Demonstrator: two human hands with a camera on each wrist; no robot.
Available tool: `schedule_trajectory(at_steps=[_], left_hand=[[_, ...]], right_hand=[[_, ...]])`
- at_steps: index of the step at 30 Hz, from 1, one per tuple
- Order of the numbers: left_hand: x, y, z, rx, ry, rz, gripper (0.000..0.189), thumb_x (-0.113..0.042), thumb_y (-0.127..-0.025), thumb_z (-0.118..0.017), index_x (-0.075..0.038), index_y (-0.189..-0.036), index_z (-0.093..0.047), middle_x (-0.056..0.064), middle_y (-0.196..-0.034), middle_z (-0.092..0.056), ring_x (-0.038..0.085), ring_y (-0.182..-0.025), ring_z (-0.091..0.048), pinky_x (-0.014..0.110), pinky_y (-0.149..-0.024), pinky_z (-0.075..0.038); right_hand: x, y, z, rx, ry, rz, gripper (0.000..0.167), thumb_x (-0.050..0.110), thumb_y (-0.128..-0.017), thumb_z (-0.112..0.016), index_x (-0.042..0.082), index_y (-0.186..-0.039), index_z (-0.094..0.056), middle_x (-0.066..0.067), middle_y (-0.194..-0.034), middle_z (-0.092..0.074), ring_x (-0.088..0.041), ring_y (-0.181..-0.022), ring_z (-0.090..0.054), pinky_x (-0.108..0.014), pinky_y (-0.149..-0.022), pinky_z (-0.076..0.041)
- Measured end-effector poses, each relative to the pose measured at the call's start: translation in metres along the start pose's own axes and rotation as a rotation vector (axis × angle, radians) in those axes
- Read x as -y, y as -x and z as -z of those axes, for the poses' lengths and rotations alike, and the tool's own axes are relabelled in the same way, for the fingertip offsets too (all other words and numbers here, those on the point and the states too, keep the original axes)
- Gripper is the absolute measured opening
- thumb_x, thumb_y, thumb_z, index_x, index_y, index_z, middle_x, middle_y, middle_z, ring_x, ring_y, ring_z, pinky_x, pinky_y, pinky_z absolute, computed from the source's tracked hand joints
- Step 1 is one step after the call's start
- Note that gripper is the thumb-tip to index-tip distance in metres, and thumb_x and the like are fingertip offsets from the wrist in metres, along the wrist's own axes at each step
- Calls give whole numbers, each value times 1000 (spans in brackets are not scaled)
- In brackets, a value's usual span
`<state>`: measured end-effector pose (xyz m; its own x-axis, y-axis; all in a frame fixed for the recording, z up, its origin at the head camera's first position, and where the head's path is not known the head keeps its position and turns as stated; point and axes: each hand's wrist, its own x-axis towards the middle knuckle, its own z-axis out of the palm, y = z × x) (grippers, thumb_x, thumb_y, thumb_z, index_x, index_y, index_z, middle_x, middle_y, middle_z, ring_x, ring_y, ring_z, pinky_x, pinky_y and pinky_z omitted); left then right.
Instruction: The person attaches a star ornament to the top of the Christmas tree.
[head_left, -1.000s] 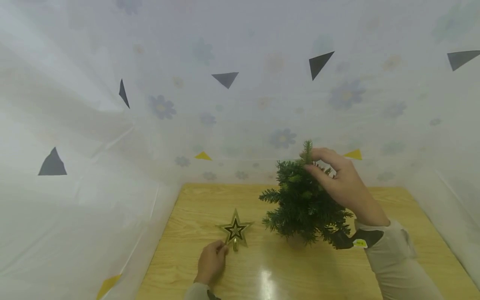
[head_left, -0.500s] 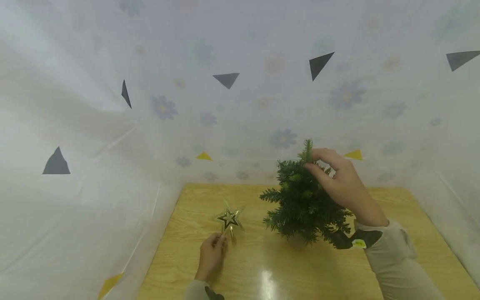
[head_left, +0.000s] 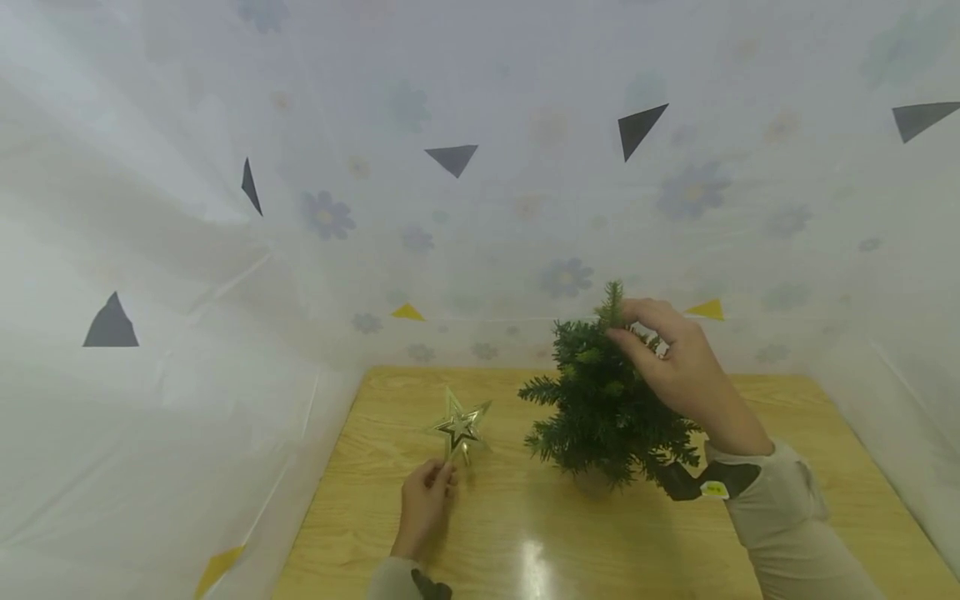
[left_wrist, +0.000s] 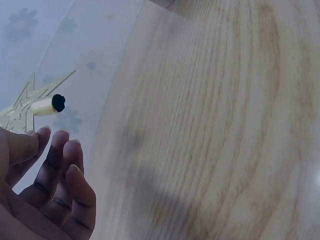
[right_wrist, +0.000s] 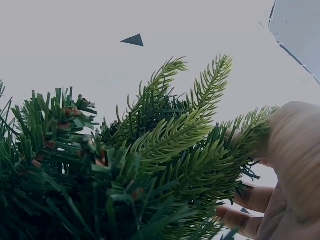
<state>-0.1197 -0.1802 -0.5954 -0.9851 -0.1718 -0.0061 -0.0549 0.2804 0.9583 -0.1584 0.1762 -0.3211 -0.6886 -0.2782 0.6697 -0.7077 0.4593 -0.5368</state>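
A gold star tree topper is pinched by one point between the thumb and fingertips of my left hand. The left wrist view shows the star lifted off the table, with its hollow gold socket facing the camera. On the right side of the table stands a small artificial Christmas tree. My right hand pinches the light green sprig at its top between thumb and fingers. In the right wrist view, lighter tips rise from the dark branches, and my thumb lies against one.
The wooden table has white plastic sheeting with flower prints behind it and at both sides. Black and yellow triangles are stuck to the sheeting, such as the black triangle at the back.
My left hand has raised the star from the table and tilted it, moving slightly away from me. The right hand stays at the treetop, and the tree has kept its place.
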Motion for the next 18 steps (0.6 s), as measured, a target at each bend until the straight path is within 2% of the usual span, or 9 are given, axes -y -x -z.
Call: schedule_trajectory(at_steps=[5, 10, 13, 16, 18], left_hand=[[-5, -2, -4, -11, 6, -10, 20, -14, -105, -63, 4, -105, -72, 12, -88, -71, 28, -76, -69, 34, -62, -60], [-16, -3, -7, -4, 9, -50, 24, -19, -105, -63, 3, -106, -72, 10, -88, -71, 25, -76, -69, 39, -60, -60], [-23, -3, -8, -2, 22, -70, 22, -18, -104, -64, 2, -105, -72, 12, -89, -71, 31, -77, -70, 38, -59, -60], [-30, -5, -10, -2, 26, -86, 20, -18, -103, -65, 0, -104, -74, 13, -89, -72, 34, -79, -70, 37, -58, -60], [-34, -5, -11, -2, 33, -89, 19, -19, -103, -66, -2, -103, -74, 14, -89, -72, 31, -77, -70, 33, -57, -59]], right_hand=[[-1, -1, -1, 1, -11, 26, 12, -7, -95, -68, 4, -101, -70, -13, -120, -70, -25, -119, -58, -20, -104, -39], [-3, 1, -4, -23, -23, 64, 14, -9, -92, -69, 2, -101, -72, -15, -119, -70, -28, -118, -60, -20, -105, -39], [-4, 2, -6, -38, -16, 74, 19, -13, -90, -70, 1, -103, -73, -17, -120, -71, -31, -117, -60, -20, -105, -40], [-5, 2, -10, -62, -31, 74, 20, -14, -89, -69, 0, -103, -73, -16, -120, -71, -27, -117, -61, -19, -104, -42], [-6, 2, -13, -73, -49, 64, 19, -13, -91, -69, 1, -102, -73, -14, -119, -71, -23, -116, -61, -19, -102, -43]])
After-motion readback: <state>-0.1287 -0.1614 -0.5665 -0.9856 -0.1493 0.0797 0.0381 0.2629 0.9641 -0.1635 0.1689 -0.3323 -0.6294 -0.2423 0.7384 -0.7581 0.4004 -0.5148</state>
